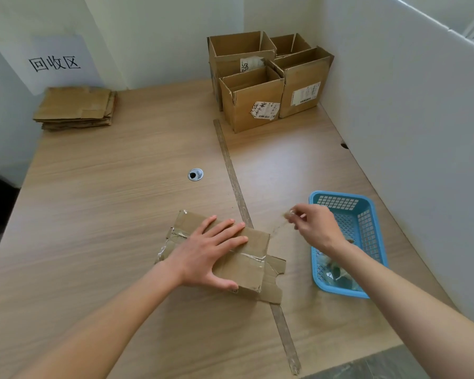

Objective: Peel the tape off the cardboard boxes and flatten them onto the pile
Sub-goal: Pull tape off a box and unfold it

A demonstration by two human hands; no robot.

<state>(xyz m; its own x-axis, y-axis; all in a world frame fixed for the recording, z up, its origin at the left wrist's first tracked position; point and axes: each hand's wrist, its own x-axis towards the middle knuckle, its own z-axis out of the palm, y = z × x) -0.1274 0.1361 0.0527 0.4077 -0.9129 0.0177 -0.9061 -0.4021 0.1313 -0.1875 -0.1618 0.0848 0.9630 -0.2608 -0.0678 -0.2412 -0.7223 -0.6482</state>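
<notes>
A: Far left?
B: A pile [75, 108] of flattened cardboard at the back of the surface [107, 187], under a paper sign [49, 62] on the wall.

A: And in the middle?
B: A flattened box [255, 258] lies near the front, strips of tape [251, 256] stuck across it. The left hand [211, 254] presses flat on it, fingers straight and spread.

A: The right hand [316, 227]?
B: Raised just right of the box, fingertips pinching a clear tape scrap [288, 214] (blurred, hard to make out), beside a blue basket [367, 212] that has crumpled tape in its near end.

A: Further back?
B: Four open boxes [253, 102] stand clustered in the far right corner, touching each other, labels on two fronts
</notes>
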